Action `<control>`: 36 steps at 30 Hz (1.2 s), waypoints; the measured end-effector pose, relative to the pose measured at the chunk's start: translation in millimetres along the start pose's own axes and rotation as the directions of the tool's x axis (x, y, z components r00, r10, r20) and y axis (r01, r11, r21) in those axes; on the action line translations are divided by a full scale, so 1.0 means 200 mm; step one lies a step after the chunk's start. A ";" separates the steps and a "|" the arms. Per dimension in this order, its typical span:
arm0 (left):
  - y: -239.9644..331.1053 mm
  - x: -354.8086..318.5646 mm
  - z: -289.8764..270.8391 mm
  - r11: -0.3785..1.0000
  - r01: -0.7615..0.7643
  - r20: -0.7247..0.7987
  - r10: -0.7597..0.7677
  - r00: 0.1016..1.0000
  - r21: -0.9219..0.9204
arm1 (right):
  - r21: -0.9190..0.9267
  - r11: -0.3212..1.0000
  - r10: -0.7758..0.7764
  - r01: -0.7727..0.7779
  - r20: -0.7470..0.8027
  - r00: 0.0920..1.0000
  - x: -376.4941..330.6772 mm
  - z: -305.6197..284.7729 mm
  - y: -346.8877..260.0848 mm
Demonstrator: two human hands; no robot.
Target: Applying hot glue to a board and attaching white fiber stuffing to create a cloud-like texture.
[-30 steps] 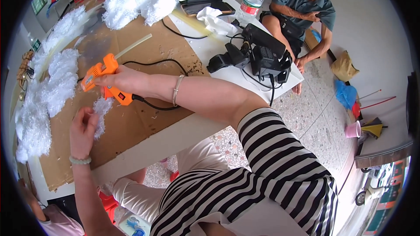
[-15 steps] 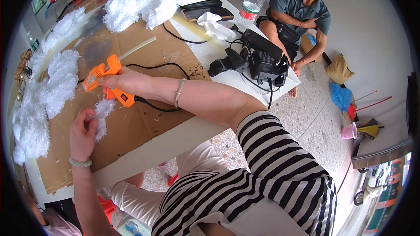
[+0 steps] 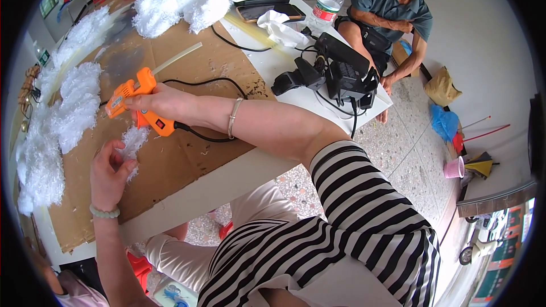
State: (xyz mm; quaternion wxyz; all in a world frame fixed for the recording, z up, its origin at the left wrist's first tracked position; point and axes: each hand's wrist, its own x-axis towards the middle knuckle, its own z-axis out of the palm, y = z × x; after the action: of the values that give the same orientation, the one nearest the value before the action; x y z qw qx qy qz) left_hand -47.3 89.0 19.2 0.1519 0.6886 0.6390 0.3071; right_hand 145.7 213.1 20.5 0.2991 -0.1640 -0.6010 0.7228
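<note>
Orange plastic glue gun [image 3: 136,102], gripped closed in the right hand [image 3: 162,104], lies slanted with its nozzle toward the lower left, just above the small white fluffy tuft [image 3: 133,139] pinched by the left hand [image 3: 108,176] on brown cardboard [image 3: 187,159].

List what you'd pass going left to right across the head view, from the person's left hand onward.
Left hand → orange glue gun → bracelet → black device → blue bag → pink cup
</note>
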 end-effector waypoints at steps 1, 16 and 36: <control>0.00 0.01 0.00 1.000 -0.002 0.001 0.002 1.000 -0.002 | -0.009 1.000 -0.016 0.016 0.003 1.000 0.00 -0.01 0.00; -0.08 0.00 -0.21 0.947 -0.002 -0.340 -0.114 0.933 -0.322 | -0.073 0.978 0.184 -0.195 -0.140 0.973 -0.02 0.04 -0.05; -0.20 -0.06 -0.18 0.951 0.305 -0.254 -0.306 0.918 -0.044 | 0.210 0.975 0.125 -0.067 -0.277 0.953 0.02 -0.03 -0.12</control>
State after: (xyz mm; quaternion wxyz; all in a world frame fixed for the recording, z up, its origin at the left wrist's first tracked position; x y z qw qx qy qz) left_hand -100.6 75.5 19.1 0.1150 0.5344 0.7524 0.3675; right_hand 151.6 222.3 42.9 0.3625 -0.2663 -0.4673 0.7611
